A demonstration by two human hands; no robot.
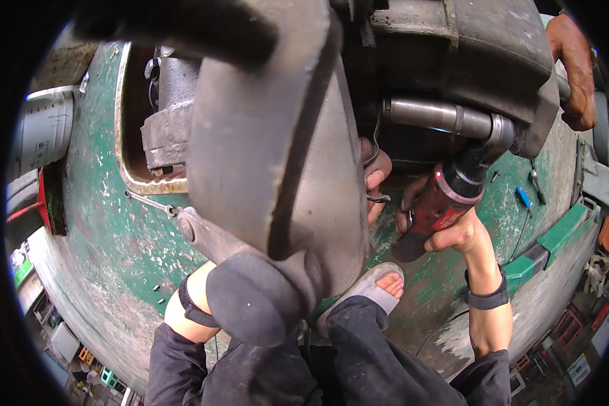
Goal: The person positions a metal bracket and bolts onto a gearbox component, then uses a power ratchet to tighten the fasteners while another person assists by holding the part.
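Note:
My right hand [457, 233] is wrapped round the handle of a red and black right-angle power ratchet [446, 199]. From its head a long steel socket [440, 118] runs left, under a dark metal housing [490, 54]. A large grey metal casting [250, 155] with a rounded end fills the middle and covers most of my left arm. Behind its right edge, the curled fingers of my left hand [377, 169] show beside a thin bent metal strip [377, 142]. What those fingers grip is mostly hidden.
At upper right another person's hand [575, 74] grips a bar. On the green floor lie a combination wrench [150, 203], small bolts [158, 289] and a blue-handled screwdriver [523, 196]. A green case [561, 233] lies right; a white bucket [47, 125] stands left. My sandalled foot [379, 291] is below the casting.

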